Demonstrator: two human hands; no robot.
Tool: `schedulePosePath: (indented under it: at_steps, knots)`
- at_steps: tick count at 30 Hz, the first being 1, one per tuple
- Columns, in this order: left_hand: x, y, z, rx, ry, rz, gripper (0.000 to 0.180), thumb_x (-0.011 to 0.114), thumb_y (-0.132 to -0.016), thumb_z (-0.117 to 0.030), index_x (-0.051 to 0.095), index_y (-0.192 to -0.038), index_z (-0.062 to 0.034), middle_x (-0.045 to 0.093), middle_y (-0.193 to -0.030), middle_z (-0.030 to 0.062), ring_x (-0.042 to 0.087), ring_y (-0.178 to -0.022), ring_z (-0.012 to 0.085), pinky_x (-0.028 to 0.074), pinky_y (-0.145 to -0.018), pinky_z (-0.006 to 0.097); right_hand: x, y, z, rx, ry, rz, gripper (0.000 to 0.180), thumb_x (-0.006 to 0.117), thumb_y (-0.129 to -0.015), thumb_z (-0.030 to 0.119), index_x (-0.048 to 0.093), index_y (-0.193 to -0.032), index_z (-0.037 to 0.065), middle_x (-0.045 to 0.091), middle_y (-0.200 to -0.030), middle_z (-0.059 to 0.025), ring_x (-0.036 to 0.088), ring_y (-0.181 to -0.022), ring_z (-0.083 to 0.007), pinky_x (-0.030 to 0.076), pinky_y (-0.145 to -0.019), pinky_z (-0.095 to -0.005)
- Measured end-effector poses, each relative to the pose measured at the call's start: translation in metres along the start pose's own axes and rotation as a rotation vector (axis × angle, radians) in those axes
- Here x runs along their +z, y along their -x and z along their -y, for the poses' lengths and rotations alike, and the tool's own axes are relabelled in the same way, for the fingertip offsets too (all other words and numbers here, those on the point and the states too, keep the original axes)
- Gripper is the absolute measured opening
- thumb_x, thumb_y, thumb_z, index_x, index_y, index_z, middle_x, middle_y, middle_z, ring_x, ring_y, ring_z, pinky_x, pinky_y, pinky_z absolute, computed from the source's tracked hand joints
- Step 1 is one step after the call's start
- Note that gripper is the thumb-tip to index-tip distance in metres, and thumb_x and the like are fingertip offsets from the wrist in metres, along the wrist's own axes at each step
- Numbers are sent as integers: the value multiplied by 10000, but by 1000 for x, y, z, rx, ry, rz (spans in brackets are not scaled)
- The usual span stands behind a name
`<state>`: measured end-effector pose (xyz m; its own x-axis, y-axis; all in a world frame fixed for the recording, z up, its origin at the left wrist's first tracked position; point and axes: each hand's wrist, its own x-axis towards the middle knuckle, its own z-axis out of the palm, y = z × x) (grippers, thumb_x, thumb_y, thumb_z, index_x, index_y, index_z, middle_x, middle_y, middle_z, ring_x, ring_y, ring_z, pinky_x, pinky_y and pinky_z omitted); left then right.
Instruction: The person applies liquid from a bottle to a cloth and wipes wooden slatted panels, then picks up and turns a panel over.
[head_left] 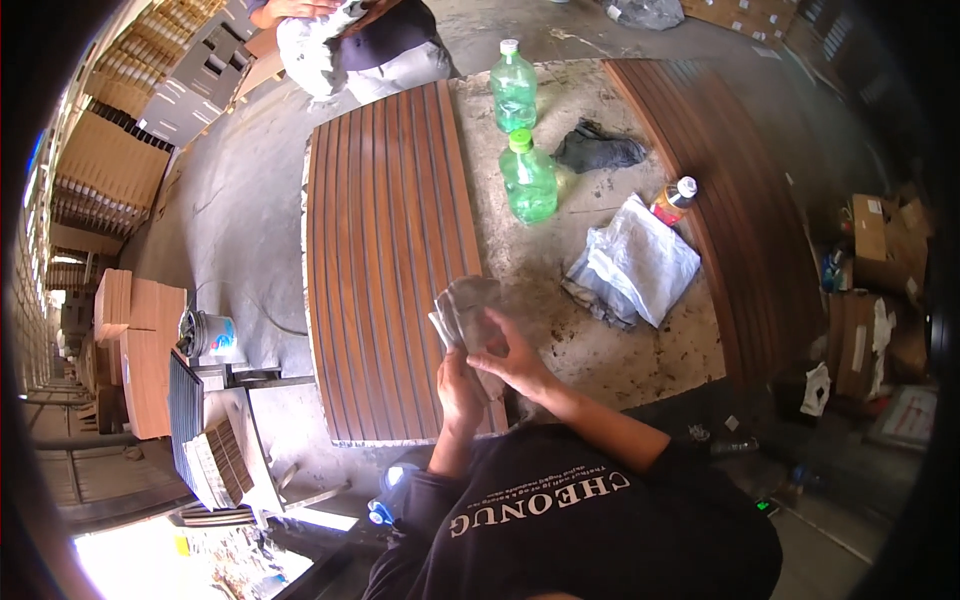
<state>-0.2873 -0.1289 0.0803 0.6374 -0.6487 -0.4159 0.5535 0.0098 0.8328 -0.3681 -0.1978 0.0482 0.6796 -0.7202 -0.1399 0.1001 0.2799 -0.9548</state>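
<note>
L hand [458,385] & R hand [512,358] both closed on grey cloth [465,310], above slatted panel [385,250]; two green bottles [528,178] just right of panel.

The person wears a black top with sleeves pushed up toward the elbows, leaving both forearms bare. Pale printed lettering curves across the chest of the dark fabric. The left hand [458,385] and the right hand [515,362] are bare, with no gloves, rings or watch visible on either wrist.
</note>
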Motion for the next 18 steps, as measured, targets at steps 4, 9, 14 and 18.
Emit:
schedulePosePath:
  at_steps: [4, 9, 14, 18]
  knots:
    - [-1, 6, -5, 138, -432, 78, 425, 352, -988, -309, 633, -973, 10, 614, -704, 58, 550, -621, 118, 429, -556, 240, -4, -6, -19, -52, 170, -124, 804, 787, -738, 330, 382, -1337, -22, 503, -1171, -154, 538, -1025, -240, 453, -891, -347]
    - [-6, 2, -11, 33, -404, 70, 401, 373, -971, -289, 616, -985, 30, 641, -897, 88, 590, -820, 140, 467, -719, 262, -8, -11, -5, 109, -25, -5, 530, 747, -781, 272, 538, -1167, -25, 533, -1144, -163, 523, -1083, -216, 415, -915, -357]
    - [-22, -5, 4, 39, -270, 59, 370, 416, -955, -268, 603, -1013, 46, 644, -926, 100, 612, -801, 156, 496, -715, 268, -2, -13, -24, 178, -135, -107, 403, 652, -856, 218, 537, -1154, -27, 582, -1070, -112, 543, -1017, -181, 406, -914, -316]
    - [-18, -3, 0, 46, -252, 5, 372, 421, -951, -285, 604, -952, 39, 627, -863, 82, 576, -758, 142, 469, -670, 262, 9, -10, 3, 140, -197, -195, 362, 612, -886, 243, 562, -1120, -29, 610, -973, -67, 567, -906, -149, 438, -847, -289]
